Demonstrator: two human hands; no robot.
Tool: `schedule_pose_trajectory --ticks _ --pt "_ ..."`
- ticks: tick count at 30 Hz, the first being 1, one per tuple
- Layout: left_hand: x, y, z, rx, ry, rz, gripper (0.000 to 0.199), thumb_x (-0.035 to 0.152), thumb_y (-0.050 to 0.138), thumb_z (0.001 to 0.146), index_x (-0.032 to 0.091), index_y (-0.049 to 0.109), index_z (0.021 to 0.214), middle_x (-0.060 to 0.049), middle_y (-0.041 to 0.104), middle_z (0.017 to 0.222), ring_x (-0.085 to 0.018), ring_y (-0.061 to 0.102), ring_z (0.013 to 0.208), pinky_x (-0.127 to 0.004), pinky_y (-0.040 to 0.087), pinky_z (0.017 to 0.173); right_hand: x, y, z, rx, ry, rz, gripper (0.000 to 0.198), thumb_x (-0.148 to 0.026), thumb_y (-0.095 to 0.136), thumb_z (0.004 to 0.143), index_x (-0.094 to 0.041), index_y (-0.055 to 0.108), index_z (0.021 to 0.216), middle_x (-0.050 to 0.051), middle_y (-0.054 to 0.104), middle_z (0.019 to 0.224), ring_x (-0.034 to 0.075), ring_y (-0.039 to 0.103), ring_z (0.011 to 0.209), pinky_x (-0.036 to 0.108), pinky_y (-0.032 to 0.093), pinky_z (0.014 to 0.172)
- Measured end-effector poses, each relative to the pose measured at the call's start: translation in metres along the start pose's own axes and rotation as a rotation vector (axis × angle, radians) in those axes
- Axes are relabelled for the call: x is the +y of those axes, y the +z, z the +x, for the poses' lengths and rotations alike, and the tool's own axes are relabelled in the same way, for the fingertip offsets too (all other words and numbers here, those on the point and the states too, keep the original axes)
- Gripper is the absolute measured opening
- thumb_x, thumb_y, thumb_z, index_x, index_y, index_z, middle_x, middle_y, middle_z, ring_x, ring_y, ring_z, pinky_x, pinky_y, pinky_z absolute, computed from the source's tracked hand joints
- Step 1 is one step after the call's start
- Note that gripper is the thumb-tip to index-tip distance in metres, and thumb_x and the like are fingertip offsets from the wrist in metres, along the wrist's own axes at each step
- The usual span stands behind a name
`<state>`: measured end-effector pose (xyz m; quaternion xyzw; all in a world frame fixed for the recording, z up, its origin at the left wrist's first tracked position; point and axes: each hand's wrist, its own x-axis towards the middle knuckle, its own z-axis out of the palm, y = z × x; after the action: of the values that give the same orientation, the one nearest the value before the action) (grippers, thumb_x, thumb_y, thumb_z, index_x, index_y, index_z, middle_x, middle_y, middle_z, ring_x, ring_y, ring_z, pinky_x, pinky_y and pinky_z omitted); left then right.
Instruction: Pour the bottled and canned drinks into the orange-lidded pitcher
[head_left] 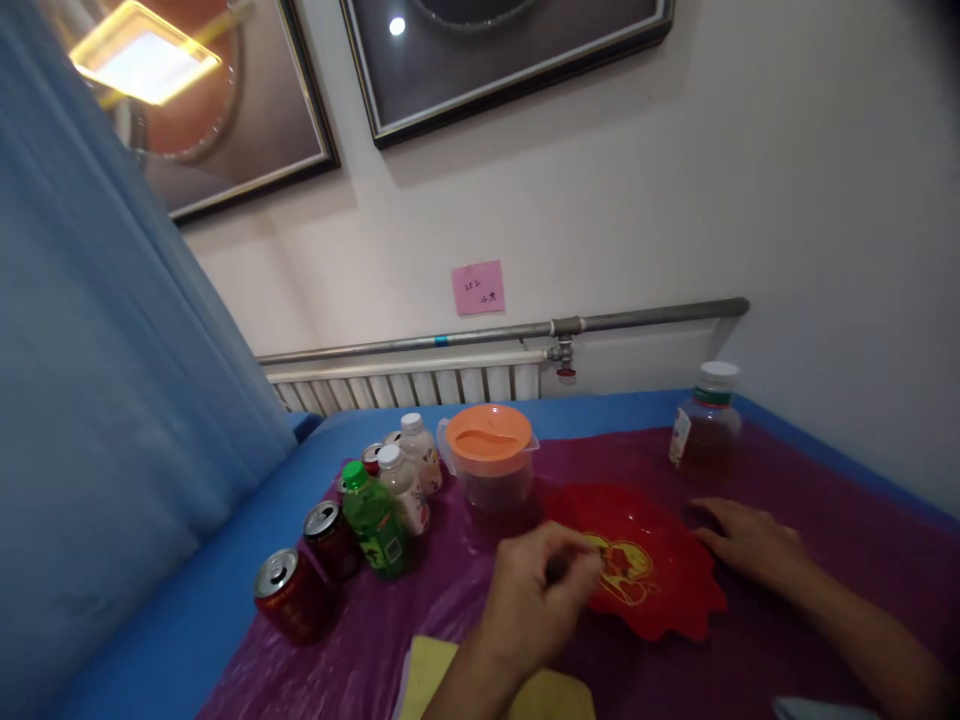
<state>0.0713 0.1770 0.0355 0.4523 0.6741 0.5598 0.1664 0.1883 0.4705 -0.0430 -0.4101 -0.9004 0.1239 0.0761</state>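
A red plate [667, 565] with a wavy rim and a yellow design at its middle lies on the purple plastic sheet [457, 580]. Over its left side is my left hand [536, 590], thumb and forefinger pinched together; whatever they may hold is too small to make out. My right hand [750, 545] rests by the plate's right rim, its fingers apart and holding nothing; I cannot tell whether the fingertips touch the rim. Below my left wrist lies a yellow cloth or paper [555, 695], partly hidden by the forearm.
A clear pitcher [491, 480] with an orange lid stands behind the plate. To the left are a green bottle [375, 525], white-capped bottles [405, 490] and several cans [292, 595]. A brown-liquid bottle [705, 430] stands back right. A blue curtain [112, 350] hangs at left.
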Motion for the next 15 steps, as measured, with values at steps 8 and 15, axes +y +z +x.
schedule_pose_trajectory --ticks 8,15 --pt "0.005 -0.132 -0.008 0.928 0.057 0.889 0.038 0.037 0.051 0.086 0.016 0.059 0.117 -0.017 0.056 0.127 -0.030 0.047 0.124 -0.047 0.032 0.106 0.000 0.000 -0.002 0.011 0.007 0.059 0.026 -0.019 0.056 0.079 -0.027 0.075 0.094 0.019 0.064 0.126 0.035 0.060 0.113 0.048 0.042 0.082" --pt "-0.016 -0.171 -0.008 0.672 -0.162 0.986 0.037 0.033 0.050 0.083 0.012 0.065 0.109 -0.018 0.069 0.104 -0.033 0.062 0.102 -0.046 0.045 0.091 -0.011 -0.006 -0.016 0.135 0.023 0.136 0.021 -0.014 0.060 0.075 -0.022 0.076 0.085 0.021 0.070 0.113 0.035 0.066 0.099 0.046 0.044 0.075"
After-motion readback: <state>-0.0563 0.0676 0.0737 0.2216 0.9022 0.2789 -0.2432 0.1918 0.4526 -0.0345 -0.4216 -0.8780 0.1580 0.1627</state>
